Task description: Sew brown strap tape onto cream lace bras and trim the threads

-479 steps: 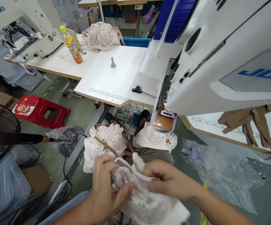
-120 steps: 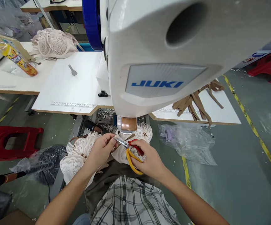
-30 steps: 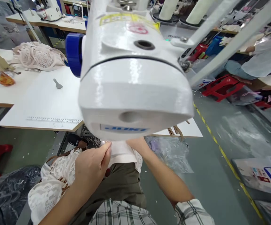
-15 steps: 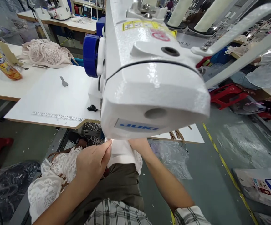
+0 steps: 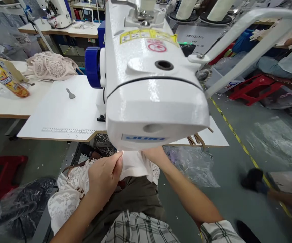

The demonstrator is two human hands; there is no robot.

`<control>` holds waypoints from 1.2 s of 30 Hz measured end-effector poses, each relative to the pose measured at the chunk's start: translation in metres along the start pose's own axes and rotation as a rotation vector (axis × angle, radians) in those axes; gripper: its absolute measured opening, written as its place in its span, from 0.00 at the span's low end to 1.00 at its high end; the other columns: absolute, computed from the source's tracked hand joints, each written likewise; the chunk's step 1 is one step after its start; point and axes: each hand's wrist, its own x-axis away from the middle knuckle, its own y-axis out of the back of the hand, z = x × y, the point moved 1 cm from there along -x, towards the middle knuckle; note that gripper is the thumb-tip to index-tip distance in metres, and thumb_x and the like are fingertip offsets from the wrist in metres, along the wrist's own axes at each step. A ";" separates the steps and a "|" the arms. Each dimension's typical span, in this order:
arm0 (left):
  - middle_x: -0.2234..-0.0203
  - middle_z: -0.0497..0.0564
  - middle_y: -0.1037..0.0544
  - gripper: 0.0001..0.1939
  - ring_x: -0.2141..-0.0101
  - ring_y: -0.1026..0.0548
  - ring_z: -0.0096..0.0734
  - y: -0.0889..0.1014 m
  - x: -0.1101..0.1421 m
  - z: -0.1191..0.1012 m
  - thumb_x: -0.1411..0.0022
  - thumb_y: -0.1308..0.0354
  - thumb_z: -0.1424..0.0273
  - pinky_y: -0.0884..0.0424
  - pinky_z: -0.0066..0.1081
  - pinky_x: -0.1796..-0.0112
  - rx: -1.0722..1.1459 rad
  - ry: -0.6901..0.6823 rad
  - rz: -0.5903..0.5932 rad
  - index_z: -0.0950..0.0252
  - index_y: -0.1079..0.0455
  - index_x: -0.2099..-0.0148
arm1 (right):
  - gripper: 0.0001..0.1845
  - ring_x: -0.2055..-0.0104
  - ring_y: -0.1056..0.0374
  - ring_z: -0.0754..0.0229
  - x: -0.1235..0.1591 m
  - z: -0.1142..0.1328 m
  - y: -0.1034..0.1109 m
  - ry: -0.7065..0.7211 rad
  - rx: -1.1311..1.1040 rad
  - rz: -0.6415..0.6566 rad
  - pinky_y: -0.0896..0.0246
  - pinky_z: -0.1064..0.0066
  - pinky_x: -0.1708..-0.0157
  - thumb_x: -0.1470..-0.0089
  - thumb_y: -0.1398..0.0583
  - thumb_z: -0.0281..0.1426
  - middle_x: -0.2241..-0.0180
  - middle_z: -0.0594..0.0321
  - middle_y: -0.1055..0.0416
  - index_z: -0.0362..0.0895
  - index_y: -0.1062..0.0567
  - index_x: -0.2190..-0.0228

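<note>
A white sewing machine head [image 5: 156, 111] fills the middle of the view and covers the needle area. Below its front edge hangs a white fabric piece [image 5: 134, 165] with lace along its right side. My left hand [image 5: 104, 175] is closed, pinching the left edge of this fabric between thumb and fingers. On the fabric's right side is my right hand [image 5: 154, 155], its fingers hidden behind the machine head. White lace bras [image 5: 66, 199] with brown straps are heaped left of my left forearm.
The white machine table [image 5: 60, 104] carries a grey spoon-shaped tool [image 5: 70, 93] and a printed ruler scale. Beige bras [image 5: 51, 65] and an orange drink bottle [image 5: 9, 81] lie beyond. Brown strips [image 5: 196, 139] rest at the right. Another person's foot [image 5: 253, 179] shows on the floor.
The view has shifted, so the machine appears further left. Both hands stay at the white fabric with little visible movement. Another person's leg and foot have come in at the lower right.
</note>
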 end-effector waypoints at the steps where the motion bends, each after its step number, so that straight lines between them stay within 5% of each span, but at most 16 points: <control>1: 0.69 0.48 0.17 0.13 0.71 0.21 0.32 0.000 0.000 0.001 0.31 0.49 0.68 0.32 0.30 0.69 0.010 -0.004 -0.004 0.64 0.24 0.55 | 0.08 0.71 0.35 0.57 0.000 0.000 0.000 -0.003 -0.009 -0.012 0.37 0.68 0.72 0.48 0.45 0.32 0.75 0.63 0.28 0.46 0.26 0.69; 10: 0.62 0.51 0.17 0.12 0.64 0.19 0.34 0.003 -0.008 0.016 0.31 0.49 0.69 0.27 0.29 0.62 0.186 -0.024 0.031 0.62 0.24 0.53 | 0.10 0.70 0.35 0.58 0.003 0.013 -0.003 -0.020 -0.198 -0.132 0.37 0.66 0.65 0.43 0.44 0.37 0.73 0.64 0.30 0.45 0.27 0.64; 17: 0.63 0.51 0.17 0.14 0.64 0.20 0.34 0.013 -0.005 0.024 0.31 0.49 0.65 0.27 0.28 0.62 0.344 0.011 0.137 0.62 0.23 0.54 | 0.19 0.68 0.38 0.63 0.046 0.028 -0.014 -0.270 -0.613 -0.170 0.42 0.72 0.69 0.43 0.40 0.46 0.66 0.63 0.32 0.44 0.29 0.59; 23: 0.64 0.48 0.17 0.12 0.66 0.21 0.32 0.029 0.011 0.025 0.32 0.47 0.64 0.28 0.27 0.65 0.441 0.020 0.272 0.59 0.23 0.55 | 0.23 0.76 0.43 0.69 0.079 0.039 -0.030 -0.419 -0.960 -0.163 0.49 0.76 0.76 0.52 0.33 0.48 0.75 0.69 0.36 0.42 0.31 0.69; 27: 0.66 0.48 0.18 0.13 0.69 0.22 0.31 0.038 0.022 0.021 0.32 0.48 0.63 0.29 0.27 0.67 0.476 0.037 0.331 0.58 0.23 0.55 | 0.23 0.76 0.38 0.67 0.092 0.041 -0.042 -0.501 -1.130 -0.107 0.46 0.75 0.75 0.55 0.31 0.47 0.75 0.68 0.32 0.42 0.29 0.69; 33: 0.67 0.50 0.19 0.14 0.70 0.24 0.31 0.042 0.033 0.019 0.32 0.48 0.63 0.32 0.26 0.71 0.421 0.020 0.319 0.61 0.25 0.51 | 0.21 0.73 0.37 0.66 0.106 0.045 -0.051 -0.428 -1.074 -0.130 0.45 0.73 0.72 0.53 0.32 0.45 0.73 0.67 0.31 0.42 0.28 0.68; 36: 0.65 0.53 0.20 0.20 0.68 0.24 0.32 0.042 0.027 0.016 0.29 0.54 0.66 0.32 0.28 0.68 0.286 -0.151 0.289 0.63 0.35 0.39 | 0.19 0.72 0.40 0.66 0.111 0.050 -0.049 -0.333 -0.929 -0.174 0.47 0.73 0.71 0.49 0.35 0.45 0.72 0.67 0.33 0.42 0.28 0.69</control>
